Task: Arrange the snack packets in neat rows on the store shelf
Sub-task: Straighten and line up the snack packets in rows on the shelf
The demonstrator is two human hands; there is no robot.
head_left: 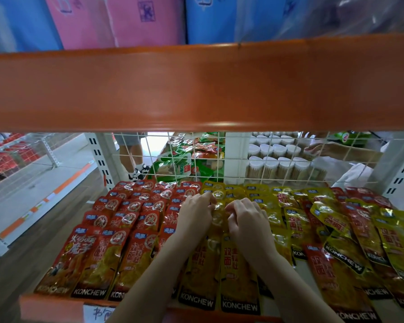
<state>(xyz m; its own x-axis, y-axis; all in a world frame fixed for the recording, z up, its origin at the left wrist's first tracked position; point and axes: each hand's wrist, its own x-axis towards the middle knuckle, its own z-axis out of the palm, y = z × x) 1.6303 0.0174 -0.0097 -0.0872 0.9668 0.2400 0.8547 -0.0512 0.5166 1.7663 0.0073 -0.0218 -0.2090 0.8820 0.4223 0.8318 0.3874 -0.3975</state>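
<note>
On the store shelf (131,305), red snack packets (126,220) lie in rows; left hand (194,212) and right hand (247,220) pinch a yellow packet (217,206); the mixed pile (350,229) rightward awaits sorting.

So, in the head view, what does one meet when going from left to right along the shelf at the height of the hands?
Red packets in rows → left hand → yellow packets between the hands → right hand → more yellow rows → jumbled red and yellow packets.
</note>
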